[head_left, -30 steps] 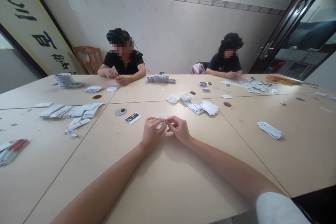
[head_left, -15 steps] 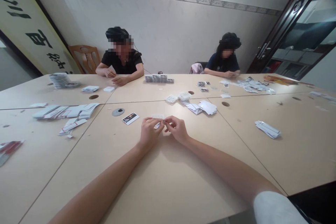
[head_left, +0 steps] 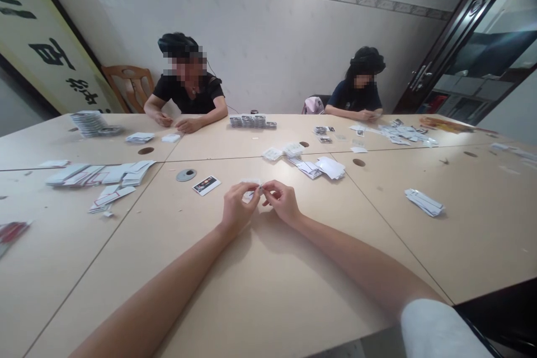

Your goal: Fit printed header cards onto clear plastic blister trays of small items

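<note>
My left hand (head_left: 239,204) and my right hand (head_left: 282,200) meet at the fingertips above the middle of the table. Both are closed in a pinch around something small and greyish that I cannot make out. Behind and under my left fingers, a pale, partly see-through piece (head_left: 249,194) shows; most of it is hidden. To the left of my left hand lies a white-edged card with a dark printed picture (head_left: 206,185). Beyond my right hand are a pile of white papers (head_left: 330,167) and clear plastic packets (head_left: 293,149).
Stacks of white folded papers (head_left: 100,174) lie at the left, and a narrow bundle (head_left: 424,202) at the right. A grey cable-hole cover (head_left: 186,175) sits near the card. Two people (head_left: 187,95) work across the table, with stacked small packs (head_left: 247,121) between them.
The whole view has shifted slightly, moving the table things a little left and up. My hands keep the same fingertip pinch, with the fingers shifted only slightly.
</note>
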The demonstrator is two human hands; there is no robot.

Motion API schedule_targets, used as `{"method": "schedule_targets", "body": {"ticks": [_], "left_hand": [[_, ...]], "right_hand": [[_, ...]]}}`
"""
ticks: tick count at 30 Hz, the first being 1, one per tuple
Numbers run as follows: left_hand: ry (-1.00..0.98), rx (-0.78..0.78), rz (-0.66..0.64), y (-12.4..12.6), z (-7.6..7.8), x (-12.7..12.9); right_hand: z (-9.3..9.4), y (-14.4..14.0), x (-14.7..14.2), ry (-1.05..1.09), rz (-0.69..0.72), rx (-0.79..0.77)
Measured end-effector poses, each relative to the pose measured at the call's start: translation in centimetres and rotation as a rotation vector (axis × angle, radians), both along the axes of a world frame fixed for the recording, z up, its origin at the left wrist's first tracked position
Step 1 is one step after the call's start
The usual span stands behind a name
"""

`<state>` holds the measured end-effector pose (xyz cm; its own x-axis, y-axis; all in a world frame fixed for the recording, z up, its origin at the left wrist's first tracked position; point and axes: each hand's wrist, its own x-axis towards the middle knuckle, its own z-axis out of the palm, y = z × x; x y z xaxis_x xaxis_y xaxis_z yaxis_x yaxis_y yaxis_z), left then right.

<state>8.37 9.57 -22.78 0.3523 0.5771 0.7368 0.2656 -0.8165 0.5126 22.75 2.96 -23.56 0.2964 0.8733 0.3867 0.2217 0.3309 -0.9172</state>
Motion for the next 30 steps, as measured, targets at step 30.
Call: {"method": "schedule_targets", "body": {"ticks": [30], "left_hand": [[-0.022,-0.137,0.005,0.22,0.11,-0.1]], "right_hand": [[0.2,0.02,-0.17,0.051,0.024,-0.049]]}}
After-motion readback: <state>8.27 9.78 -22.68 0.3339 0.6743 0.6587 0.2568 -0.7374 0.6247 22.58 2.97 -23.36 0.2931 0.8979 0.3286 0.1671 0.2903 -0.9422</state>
